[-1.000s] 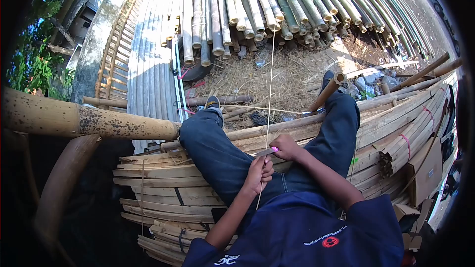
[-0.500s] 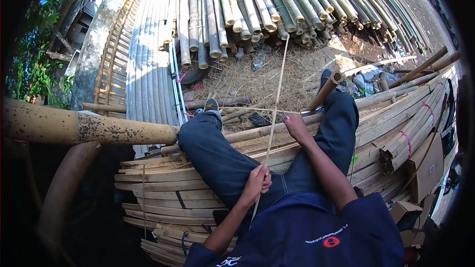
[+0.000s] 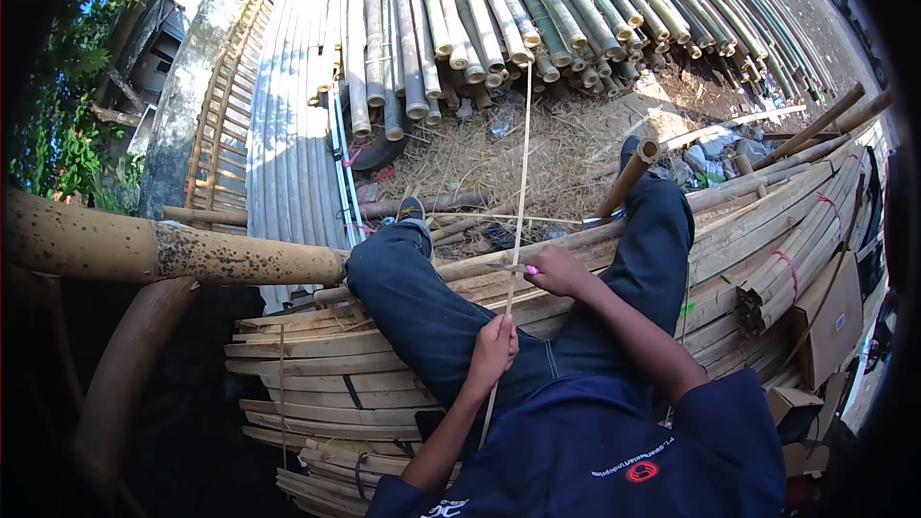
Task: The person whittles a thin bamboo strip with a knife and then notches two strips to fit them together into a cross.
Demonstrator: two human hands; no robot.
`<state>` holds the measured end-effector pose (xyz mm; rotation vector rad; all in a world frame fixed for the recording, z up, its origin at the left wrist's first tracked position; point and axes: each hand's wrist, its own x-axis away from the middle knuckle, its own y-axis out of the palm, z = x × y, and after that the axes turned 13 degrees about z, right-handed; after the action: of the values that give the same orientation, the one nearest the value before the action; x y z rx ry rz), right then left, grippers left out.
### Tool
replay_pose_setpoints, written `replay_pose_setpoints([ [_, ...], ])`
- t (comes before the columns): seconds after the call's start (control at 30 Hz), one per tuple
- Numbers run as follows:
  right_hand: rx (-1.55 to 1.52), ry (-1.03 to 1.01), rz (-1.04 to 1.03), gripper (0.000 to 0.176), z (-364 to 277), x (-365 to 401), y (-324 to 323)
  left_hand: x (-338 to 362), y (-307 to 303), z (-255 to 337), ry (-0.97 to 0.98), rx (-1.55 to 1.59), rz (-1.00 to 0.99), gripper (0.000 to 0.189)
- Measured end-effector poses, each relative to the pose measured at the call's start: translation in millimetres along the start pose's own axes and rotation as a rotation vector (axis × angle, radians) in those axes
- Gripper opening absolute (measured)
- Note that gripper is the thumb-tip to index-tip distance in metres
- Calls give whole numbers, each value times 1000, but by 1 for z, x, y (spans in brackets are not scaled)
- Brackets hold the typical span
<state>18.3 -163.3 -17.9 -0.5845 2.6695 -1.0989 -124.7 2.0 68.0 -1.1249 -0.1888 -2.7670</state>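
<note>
Head view: the pale strip (image 3: 524, 163) runs near to far, leaning slightly right; the left hand (image 3: 494, 351) has its fingers closed round its nearer part. Farther out, the right hand (image 3: 558, 271) grips a knife (image 3: 531, 270) crosswise to it.

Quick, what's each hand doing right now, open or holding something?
Left hand: closed around a long, thin, pale bamboo-like strip.
Right hand: closed, holding a pink-handled knife with a metal blade.

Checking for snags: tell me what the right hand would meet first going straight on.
Probably the thin strip, which the knife in the right hand overlaps in view; depth is unclear.
</note>
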Motion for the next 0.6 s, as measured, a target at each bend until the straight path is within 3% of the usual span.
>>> replay_pose_setpoints([
  [0.03,35,-65,-30,33,-2,2,0,-1,1,-4,-2,4,-2,32],
  [0.07,77,84,25,32,0,-3,-2,-1,3,-9,222,-223,103,33],
  [0.1,77,80,21,32,6,-7,-2,0,5,-10,449,-453,211,34],
  [0.17,67,450,149,31,24,-15,0,6,7,-7,476,-537,252,34],
  [0.23,95,336,90,32,14,-9,-1,9,4,-1,502,-629,289,33],
  [0.3,131,-146,-203,33,-14,3,-10,10,4,4,577,-765,357,28],
  [0.37,174,-126,-187,33,-17,0,-11,13,6,8,541,-764,332,26],
  [0.43,178,459,63,31,8,-16,-8,16,9,6,504,-759,307,24],
  [0.5,250,439,108,31,16,-14,-10,18,6,1,485,-824,289,24],
  [0.6,220,-43,-223,34,-11,4,-9,14,7,-4,473,-963,348,24],
])
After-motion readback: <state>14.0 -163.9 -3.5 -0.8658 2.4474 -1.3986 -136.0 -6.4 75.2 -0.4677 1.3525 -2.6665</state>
